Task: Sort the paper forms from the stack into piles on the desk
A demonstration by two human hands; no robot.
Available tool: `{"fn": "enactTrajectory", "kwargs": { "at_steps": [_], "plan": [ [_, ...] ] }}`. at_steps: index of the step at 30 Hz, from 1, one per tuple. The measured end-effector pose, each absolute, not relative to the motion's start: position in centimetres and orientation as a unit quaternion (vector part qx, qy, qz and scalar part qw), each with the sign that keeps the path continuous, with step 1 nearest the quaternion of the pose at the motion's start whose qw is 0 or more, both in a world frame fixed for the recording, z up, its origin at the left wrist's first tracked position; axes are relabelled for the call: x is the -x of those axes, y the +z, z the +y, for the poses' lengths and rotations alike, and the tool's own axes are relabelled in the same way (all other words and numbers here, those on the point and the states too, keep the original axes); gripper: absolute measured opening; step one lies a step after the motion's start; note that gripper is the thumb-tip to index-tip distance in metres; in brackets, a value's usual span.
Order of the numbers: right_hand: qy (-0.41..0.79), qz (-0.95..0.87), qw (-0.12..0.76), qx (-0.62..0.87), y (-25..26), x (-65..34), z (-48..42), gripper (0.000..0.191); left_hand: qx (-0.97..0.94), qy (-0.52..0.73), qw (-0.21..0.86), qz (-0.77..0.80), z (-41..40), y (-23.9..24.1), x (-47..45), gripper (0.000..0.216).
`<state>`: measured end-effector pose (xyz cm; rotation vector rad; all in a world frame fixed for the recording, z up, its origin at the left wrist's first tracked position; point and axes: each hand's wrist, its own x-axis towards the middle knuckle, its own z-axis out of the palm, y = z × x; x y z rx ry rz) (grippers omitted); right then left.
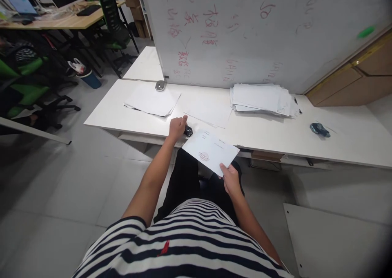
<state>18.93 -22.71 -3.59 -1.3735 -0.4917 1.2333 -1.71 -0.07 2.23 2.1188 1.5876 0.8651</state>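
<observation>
My left hand (177, 128) is closed, thumb up, at the front edge of the white desk (137, 124). Its fingers are around a small glossy black object (188, 131), whose kind I cannot make out. Between thumb and fingers, my right hand (231, 179) grips the lower right corner of a white paper sheet (211, 145). A red round stamp mark and a few small printed lines show on this sheet, which is tilted above my lap. Beyond it lie some loose sheets (208, 108) and a thin paper stack (153, 100).
A thicker paper pile (260, 98) sits farther right, near a dark crumpled item (320, 129). A grey rounded device (159, 85) lies at the back left. The whiteboard (208, 45) with red writing stands behind. Office chairs (114, 24) and a blue bin (90, 79) are at left.
</observation>
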Motion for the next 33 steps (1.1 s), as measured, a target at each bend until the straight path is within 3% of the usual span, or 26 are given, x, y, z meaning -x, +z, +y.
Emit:
{"fn": "enactTrajectory", "kwargs": {
  "at_steps": [6, 11, 16, 23, 28, 33],
  "plan": [
    [0.518, -0.258, 0.540, 0.612, -2.1, -18.3, -20.5, 0.037, -0.738, 0.310, 0.194, 0.567, -0.1, 2.4, 1.7, 0.067],
    [0.520, -0.288, 0.514, 0.619, -1.5, -17.7, -18.2, 0.044, -0.758, 0.245, 0.191, 0.573, 0.0, 3.0, 2.0, 0.033],
    [0.511, -0.283, 0.523, 0.620, -2.3, -17.5, -17.8, 0.046, -0.789, 0.163, 0.118, 0.580, -0.1, 2.4, 1.2, 0.022],
    [0.527, -0.249, 0.552, 0.597, -2.8, -16.4, -19.8, 0.044, -0.784, 0.196, 0.155, 0.568, 0.1, 2.4, 1.7, 0.029],
    [0.530, -0.263, 0.562, 0.578, -2.5, -17.0, -20.3, 0.037, -0.736, 0.247, 0.106, 0.622, -0.3, 2.5, 1.1, 0.035],
    [0.419, -0.275, 0.565, 0.655, -2.1, -23.1, -22.3, 0.032, -0.701, 0.247, 0.080, 0.664, -0.4, 2.5, 0.2, 0.035]
  ]
}}
